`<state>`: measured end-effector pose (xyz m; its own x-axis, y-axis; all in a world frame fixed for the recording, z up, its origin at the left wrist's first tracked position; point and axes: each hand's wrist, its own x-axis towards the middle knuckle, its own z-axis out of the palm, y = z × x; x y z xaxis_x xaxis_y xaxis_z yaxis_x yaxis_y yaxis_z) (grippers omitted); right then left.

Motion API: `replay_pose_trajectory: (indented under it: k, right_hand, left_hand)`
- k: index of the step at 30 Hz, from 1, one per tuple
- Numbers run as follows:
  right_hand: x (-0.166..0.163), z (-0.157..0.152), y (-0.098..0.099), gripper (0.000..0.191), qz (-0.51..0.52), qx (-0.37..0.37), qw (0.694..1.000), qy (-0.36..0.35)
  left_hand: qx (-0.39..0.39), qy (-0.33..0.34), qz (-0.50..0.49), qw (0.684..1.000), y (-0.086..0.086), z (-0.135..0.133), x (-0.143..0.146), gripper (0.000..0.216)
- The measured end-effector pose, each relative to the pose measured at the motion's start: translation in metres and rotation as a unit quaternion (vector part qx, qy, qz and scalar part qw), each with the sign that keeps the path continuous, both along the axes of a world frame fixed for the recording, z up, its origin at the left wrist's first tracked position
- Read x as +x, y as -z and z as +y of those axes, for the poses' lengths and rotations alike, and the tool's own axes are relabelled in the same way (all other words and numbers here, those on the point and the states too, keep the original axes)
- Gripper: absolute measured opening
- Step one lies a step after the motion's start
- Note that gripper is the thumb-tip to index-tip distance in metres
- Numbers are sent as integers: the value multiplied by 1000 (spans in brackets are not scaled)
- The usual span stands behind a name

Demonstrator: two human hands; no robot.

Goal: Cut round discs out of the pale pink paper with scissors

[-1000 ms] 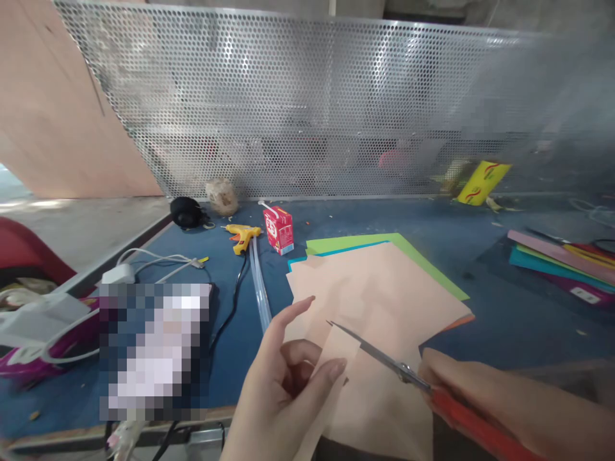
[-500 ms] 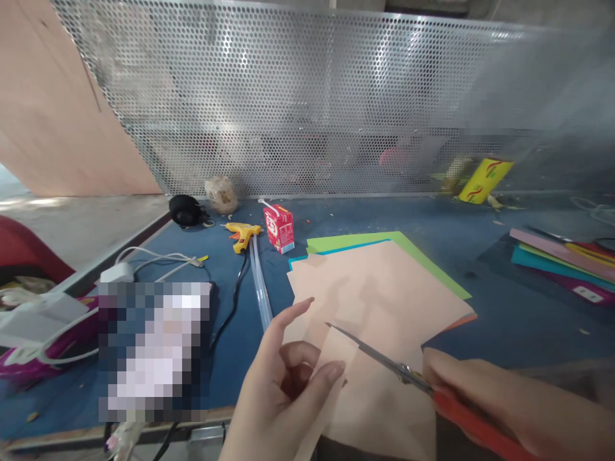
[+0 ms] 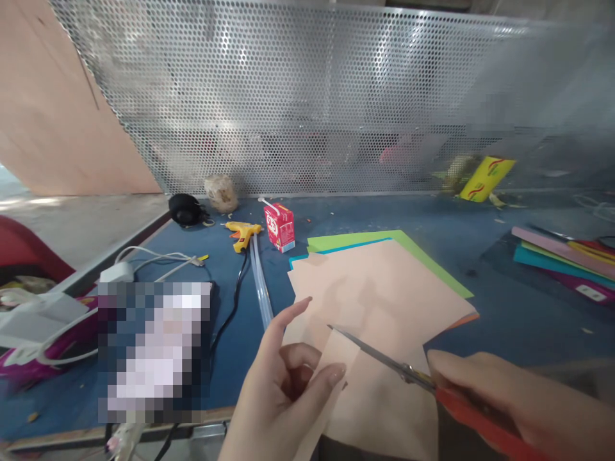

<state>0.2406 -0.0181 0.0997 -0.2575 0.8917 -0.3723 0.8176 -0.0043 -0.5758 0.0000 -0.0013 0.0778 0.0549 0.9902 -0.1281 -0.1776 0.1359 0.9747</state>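
Note:
My left hand (image 3: pixel 281 390) pinches a narrow strip of peach paper (image 3: pixel 336 365) between thumb and fingers, low in the middle of the view. My right hand (image 3: pixel 509 400) grips red-handled scissors (image 3: pixel 384 362), whose blades point left and reach the top edge of the strip. Beneath both lies a stack of peach paper sheets (image 3: pixel 379 294) on green and blue sheets (image 3: pixel 365 240), all on the blue table (image 3: pixel 504 307).
A yellow glue gun (image 3: pixel 243 234) with clear sticks and a red juice carton (image 3: pixel 279 227) stand behind the papers. Cables and a white charger (image 3: pixel 118 272) lie at left. More coloured sheets (image 3: pixel 562 259) lie at right. A perforated metal screen (image 3: pixel 312 96) walls the back.
Both hands and the scissors stay nearly where they were; the right hand with the scissors has shifted a little to the right and down.

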Motion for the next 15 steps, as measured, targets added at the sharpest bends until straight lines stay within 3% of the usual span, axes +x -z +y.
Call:
replay_pose_trajectory:
  k: [3,7,15]
  right_hand:
    - [0,3,-2,26,28,-47,999,-4]
    - [-1,2,-2,23,23,-40,999,15]
    - [-6,1,-10,24,-9,-62,998,-25]
  left_hand:
    - [0,2,-1,1000,2,0,0,69]
    - [2,2,3,1000,2,0,0,70]
    - [0,38,28,999,1,1,-3,74]
